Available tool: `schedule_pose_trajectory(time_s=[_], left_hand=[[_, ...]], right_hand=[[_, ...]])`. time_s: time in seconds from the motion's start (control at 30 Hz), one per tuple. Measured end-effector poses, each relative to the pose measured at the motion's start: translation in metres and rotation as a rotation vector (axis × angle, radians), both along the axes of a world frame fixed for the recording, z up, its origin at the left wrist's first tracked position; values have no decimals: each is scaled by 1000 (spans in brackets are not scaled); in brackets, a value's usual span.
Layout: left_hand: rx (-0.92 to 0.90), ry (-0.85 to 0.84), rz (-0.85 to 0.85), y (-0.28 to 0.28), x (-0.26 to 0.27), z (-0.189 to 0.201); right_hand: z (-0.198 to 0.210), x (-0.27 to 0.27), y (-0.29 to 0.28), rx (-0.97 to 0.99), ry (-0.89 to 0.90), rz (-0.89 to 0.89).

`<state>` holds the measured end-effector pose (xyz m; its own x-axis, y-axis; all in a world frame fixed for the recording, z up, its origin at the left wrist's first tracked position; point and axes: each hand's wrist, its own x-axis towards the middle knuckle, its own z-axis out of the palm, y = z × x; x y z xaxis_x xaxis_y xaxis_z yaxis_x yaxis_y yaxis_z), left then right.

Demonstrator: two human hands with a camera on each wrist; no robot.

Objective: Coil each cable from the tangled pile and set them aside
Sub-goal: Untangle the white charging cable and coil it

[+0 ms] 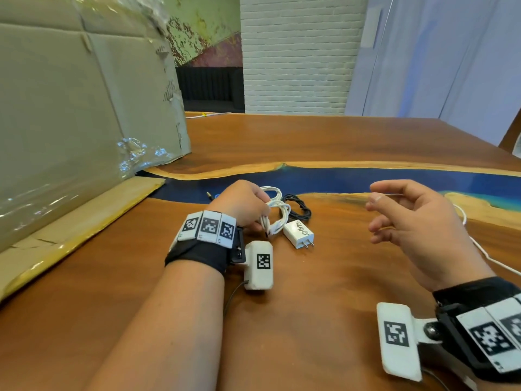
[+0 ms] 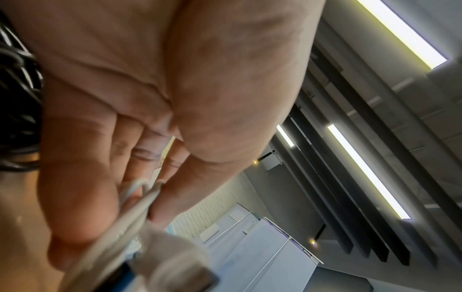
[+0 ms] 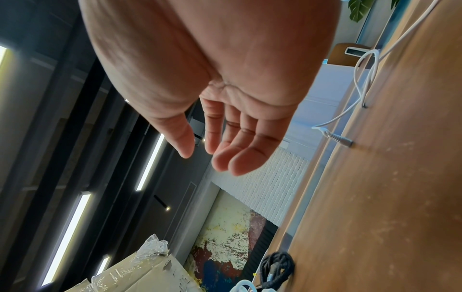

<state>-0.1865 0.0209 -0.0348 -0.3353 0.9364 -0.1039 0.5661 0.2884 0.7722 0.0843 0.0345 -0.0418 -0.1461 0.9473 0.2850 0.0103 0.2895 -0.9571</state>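
left hand (image 1: 244,206) grips looped white cable (image 1: 275,213); right hand (image 1: 414,230) loose, holding nothing.

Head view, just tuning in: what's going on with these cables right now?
A person is tidying cables on a wooden table. Their left hand grips a coiled white cable beside a white charger plug, with a bundled black cable lying just behind it. The right hand hovers open above the table, holding nothing. Another white cable lies loose on the table to the right, not yet coiled.
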Motion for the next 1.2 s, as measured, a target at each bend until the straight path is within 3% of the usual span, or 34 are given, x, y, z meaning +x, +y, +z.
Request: schedule_pose_trajectory(time_s=[0.47, 0.6, 0.67, 0.8, 0.93, 1.07, 1.2], left_hand=[[-20, 60, -21, -1, -1, 5], [71, 128, -45, -11, 5, 17], [164, 56, -35, -15, 9, 22], [376, -265, -113, -19, 26, 30], [451, -358, -229, -21, 47, 30], [456, -389, -274, -18, 60, 25], [435, -382, -308, -13, 66, 18]], right_hand=[[4, 2, 0, -17, 40, 17], [12, 3, 1, -55, 114, 12], [22, 4, 1, -65, 136, 8], [52, 10, -1, -39, 136, 7], [90, 31, -2, -18, 124, 0], [118, 70, 3, -22, -63, -77], [112, 113, 28, -74, -526, -234]])
